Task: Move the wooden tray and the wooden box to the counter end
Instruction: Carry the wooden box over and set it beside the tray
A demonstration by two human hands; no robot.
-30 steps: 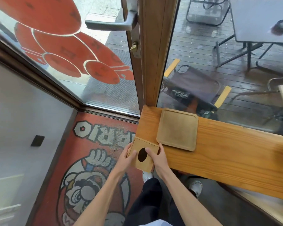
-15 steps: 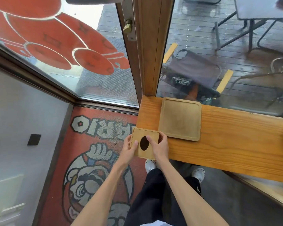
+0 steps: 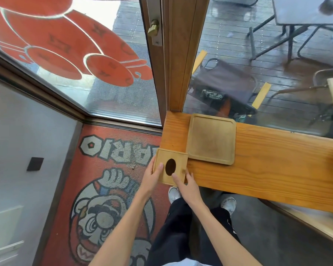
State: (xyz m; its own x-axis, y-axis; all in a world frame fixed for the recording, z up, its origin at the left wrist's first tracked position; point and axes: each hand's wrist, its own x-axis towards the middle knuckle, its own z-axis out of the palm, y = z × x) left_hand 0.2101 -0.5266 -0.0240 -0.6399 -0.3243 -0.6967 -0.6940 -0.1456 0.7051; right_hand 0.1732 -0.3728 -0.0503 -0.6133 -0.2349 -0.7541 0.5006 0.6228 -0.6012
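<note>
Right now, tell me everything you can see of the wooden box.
The wooden box is pale, square and flat-topped, with a dark oval hole in its lid. It sits at the near corner of the counter end, beside the wooden tray. The left hand holds its left side; the right hand has fingers on the lid.
</note>
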